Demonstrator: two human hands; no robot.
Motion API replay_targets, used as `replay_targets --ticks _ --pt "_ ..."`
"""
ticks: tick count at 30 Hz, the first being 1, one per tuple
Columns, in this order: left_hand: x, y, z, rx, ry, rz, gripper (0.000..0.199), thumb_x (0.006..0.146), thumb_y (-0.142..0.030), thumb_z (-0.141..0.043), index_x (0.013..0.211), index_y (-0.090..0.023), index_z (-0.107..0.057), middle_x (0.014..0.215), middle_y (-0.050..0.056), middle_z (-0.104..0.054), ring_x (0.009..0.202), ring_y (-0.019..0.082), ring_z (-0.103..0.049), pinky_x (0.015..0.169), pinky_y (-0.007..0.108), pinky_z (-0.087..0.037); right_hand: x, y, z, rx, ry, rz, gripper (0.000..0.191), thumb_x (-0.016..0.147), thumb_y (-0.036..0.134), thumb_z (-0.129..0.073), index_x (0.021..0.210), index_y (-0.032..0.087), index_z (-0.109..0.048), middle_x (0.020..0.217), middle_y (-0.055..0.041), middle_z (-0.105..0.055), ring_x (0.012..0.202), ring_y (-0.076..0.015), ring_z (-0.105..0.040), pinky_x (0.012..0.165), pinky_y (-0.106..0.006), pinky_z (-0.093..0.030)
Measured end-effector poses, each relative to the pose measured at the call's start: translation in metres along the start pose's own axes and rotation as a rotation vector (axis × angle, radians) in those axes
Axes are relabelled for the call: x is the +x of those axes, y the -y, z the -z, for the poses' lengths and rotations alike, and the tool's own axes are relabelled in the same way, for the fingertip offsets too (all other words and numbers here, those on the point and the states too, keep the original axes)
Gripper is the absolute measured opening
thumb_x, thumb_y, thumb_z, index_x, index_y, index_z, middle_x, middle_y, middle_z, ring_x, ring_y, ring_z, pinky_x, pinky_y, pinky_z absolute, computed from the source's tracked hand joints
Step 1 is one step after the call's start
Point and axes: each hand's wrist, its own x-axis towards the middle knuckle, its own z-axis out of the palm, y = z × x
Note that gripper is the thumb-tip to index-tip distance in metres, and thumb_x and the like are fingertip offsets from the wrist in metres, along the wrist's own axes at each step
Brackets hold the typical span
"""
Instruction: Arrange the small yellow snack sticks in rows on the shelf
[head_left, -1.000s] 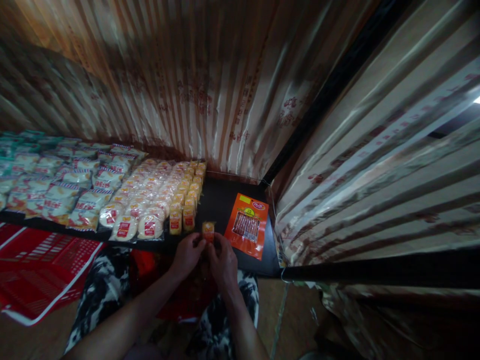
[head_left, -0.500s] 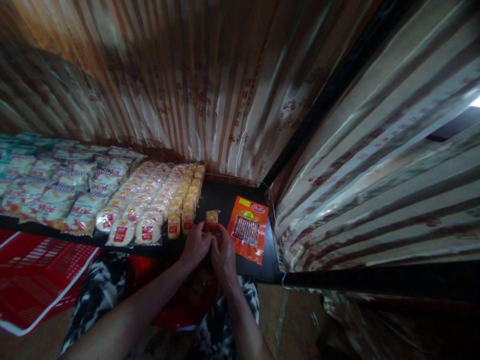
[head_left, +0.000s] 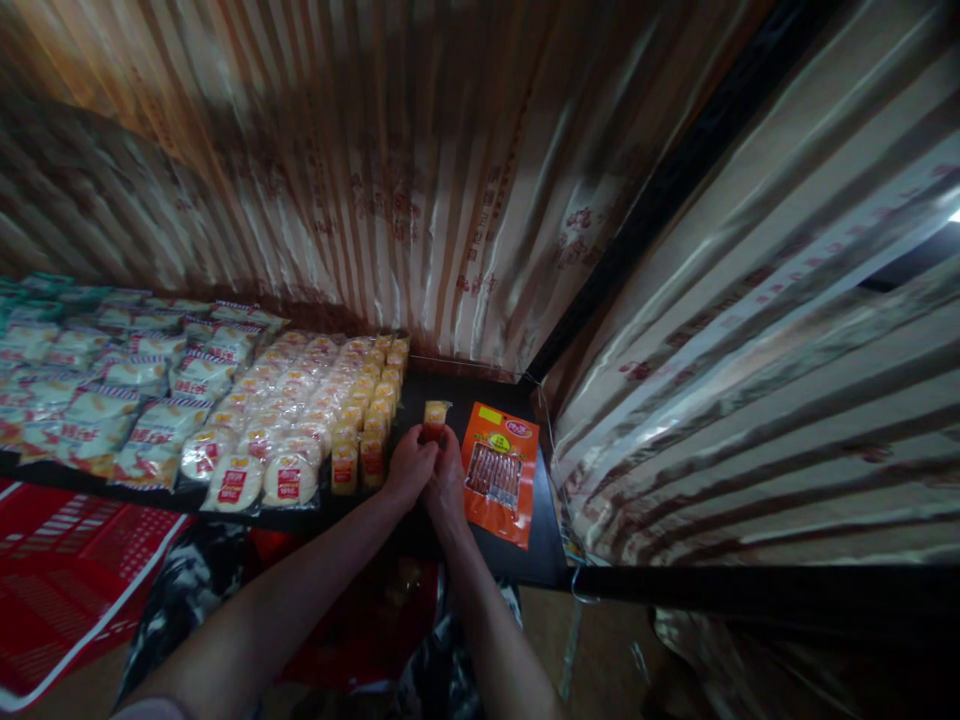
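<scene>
Both my left hand (head_left: 411,467) and my right hand (head_left: 448,472) are closed around the lower part of a small wrapped yellow snack cake (head_left: 435,412). The hands touch each other, and only the cake's upper end shows above the fingers. Just left of them stand rows of similar small yellow snack cakes (head_left: 373,455) in clear wrappers. To the right of my right hand, an orange packet (head_left: 501,475) with a clear window lies flat on the black shelf (head_left: 551,545).
Round wrapped cakes (head_left: 290,480) and larger blue-white bread packets (head_left: 161,430) fill the shelf's left part. A red basket (head_left: 82,570) is at lower left. Printed plastic sheeting (head_left: 450,200) hangs behind, and a dark post (head_left: 637,240) rises at the corner.
My hands have drawn closer together and shifted slightly right with the small cake, covering more of it. The rows and the orange packet keep their places on the shelf.
</scene>
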Motion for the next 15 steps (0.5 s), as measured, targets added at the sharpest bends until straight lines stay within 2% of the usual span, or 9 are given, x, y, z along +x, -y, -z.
replay_targets --ticks 4,9,15 --pt "0.015 -0.008 -0.006 0.011 -0.015 -0.016 0.031 0.072 -0.011 -0.048 0.100 -0.016 -0.060 0.094 0.006 -0.069 0.085 0.017 -0.063 0.078 0.025 -0.046 0.019 0.002 -0.006 -0.080 -0.019 0.016 0.046 0.075 0.029 -0.049 0.119 0.014 -0.051 0.109 -0.0115 -0.061 0.097 -0.0223 -0.058 0.086 -0.035 -0.044" --pt "0.038 -0.015 -0.009 0.027 -0.031 -0.020 0.025 0.077 -0.016 -0.048 0.098 -0.017 -0.062 0.085 0.004 -0.070 0.079 0.015 -0.064 0.077 0.025 -0.047 0.045 -0.002 -0.016 -0.126 -0.021 0.005 0.048 0.074 0.029 -0.050 0.121 0.016 -0.048 0.107 -0.0090 -0.061 0.087 -0.0196 -0.059 0.077 -0.029 -0.046" --pt "0.067 -0.019 -0.014 0.068 -0.085 -0.046 0.022 0.078 -0.019 -0.051 0.096 -0.018 -0.064 0.089 0.005 -0.071 0.086 0.017 -0.064 0.081 0.026 -0.046 0.077 -0.005 -0.028 -0.151 -0.030 -0.086 0.041 0.076 0.025 -0.046 0.114 0.012 -0.053 0.104 -0.0113 -0.061 0.092 -0.0214 -0.058 0.081 -0.031 -0.043"
